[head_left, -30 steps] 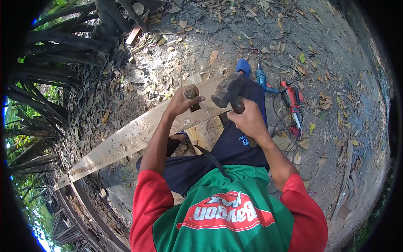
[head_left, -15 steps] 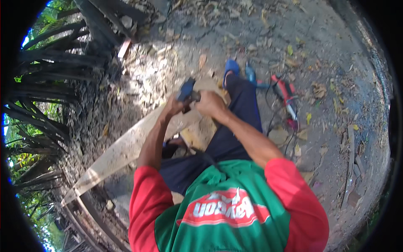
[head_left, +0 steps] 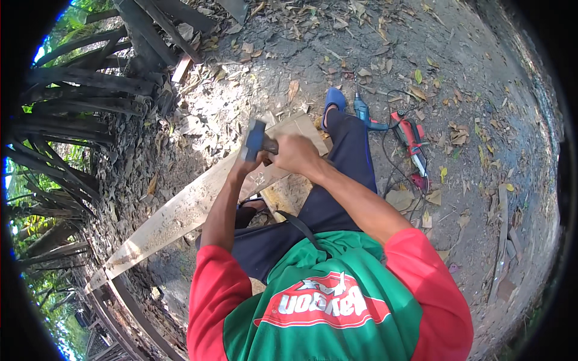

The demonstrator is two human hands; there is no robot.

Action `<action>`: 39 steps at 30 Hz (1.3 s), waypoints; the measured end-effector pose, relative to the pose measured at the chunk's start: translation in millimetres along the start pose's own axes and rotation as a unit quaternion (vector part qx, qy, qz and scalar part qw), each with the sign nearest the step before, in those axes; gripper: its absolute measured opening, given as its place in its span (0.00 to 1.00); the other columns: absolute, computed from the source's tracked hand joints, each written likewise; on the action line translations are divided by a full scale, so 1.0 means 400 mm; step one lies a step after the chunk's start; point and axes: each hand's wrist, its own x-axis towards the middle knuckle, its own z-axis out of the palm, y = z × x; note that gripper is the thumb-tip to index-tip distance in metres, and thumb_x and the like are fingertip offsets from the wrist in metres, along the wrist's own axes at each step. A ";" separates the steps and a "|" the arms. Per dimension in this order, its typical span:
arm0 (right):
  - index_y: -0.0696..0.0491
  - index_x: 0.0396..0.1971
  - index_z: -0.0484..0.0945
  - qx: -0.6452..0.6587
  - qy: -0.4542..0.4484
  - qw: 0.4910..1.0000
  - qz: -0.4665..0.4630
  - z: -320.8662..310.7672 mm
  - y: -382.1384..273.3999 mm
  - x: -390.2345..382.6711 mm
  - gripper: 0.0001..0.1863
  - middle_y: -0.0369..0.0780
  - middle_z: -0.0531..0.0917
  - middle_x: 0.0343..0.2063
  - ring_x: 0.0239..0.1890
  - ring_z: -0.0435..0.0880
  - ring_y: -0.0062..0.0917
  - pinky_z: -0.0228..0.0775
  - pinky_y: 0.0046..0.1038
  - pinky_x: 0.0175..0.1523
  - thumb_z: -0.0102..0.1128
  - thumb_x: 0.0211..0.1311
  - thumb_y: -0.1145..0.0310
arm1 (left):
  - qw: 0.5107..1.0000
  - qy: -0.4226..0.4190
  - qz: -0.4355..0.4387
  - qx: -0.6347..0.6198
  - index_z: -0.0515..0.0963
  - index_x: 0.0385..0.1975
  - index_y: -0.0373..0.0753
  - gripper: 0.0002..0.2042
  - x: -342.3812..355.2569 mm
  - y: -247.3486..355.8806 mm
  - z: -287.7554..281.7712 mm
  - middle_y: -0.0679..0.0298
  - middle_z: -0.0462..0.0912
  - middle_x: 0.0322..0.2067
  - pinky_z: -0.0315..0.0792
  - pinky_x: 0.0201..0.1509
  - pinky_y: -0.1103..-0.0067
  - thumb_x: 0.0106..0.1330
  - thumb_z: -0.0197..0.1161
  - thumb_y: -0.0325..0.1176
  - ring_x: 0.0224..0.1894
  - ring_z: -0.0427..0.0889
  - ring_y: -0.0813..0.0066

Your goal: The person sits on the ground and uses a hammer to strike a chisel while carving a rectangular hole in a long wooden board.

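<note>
My right hand (head_left: pixel 294 151) is closed round a hammer (head_left: pixel 254 138), whose dark head hides much of my left hand (head_left: pixel 254 160). My left hand grips a short wooden-handled tool, now mostly hidden under the hammer; its tip is not visible. Both hands are over a long pale board (head_left: pixel 189 201) lying diagonally across my lap area. Beneath the board is a shorter light wooden piece (head_left: pixel 283 195) between my legs.
A blue drill (head_left: pixel 364 114) and a red power tool (head_left: pixel 411 135) with cords lie on the leaf-strewn dirt right of my blue-slippered foot (head_left: pixel 334 103). Dark branches and timbers (head_left: pixel 90 84) line the left side. Loose wood strips (head_left: pixel 503 240) lie at the right.
My right hand and the hammer have moved left, from beside my left hand to over it. The camera view has shifted slightly.
</note>
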 end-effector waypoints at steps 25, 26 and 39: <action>0.60 0.32 0.82 0.033 -0.018 0.996 0.083 -0.001 -0.005 -0.004 0.18 0.53 0.84 0.26 0.35 0.86 0.46 0.76 0.40 0.39 0.65 0.54 0.57 | 0.994 0.093 -0.046 0.034 0.78 0.44 0.35 0.13 -0.080 0.009 -0.012 0.67 0.81 0.29 0.76 0.35 0.79 0.60 0.69 0.24 0.35 0.80 0.79; 0.60 0.32 0.82 0.065 -0.001 0.993 0.099 -0.027 0.003 -0.045 0.20 0.53 0.84 0.26 0.35 0.86 0.46 0.75 0.39 0.38 0.65 0.56 0.55 | 0.992 0.090 -0.091 0.016 0.76 0.33 0.35 0.09 -0.086 -0.001 -0.006 0.68 0.81 0.28 0.74 0.35 0.78 0.59 0.71 0.27 0.33 0.78 0.80; 0.61 0.34 0.79 -0.010 -0.068 0.935 0.349 -0.165 0.141 -0.260 0.15 0.52 0.81 0.24 0.28 0.82 0.46 0.72 0.39 0.37 0.62 0.48 0.66 | 0.880 0.399 0.144 -0.214 0.72 0.43 0.37 0.10 -0.166 0.326 -0.071 0.61 0.77 0.37 0.83 0.47 0.71 0.66 0.63 0.28 0.35 0.78 0.78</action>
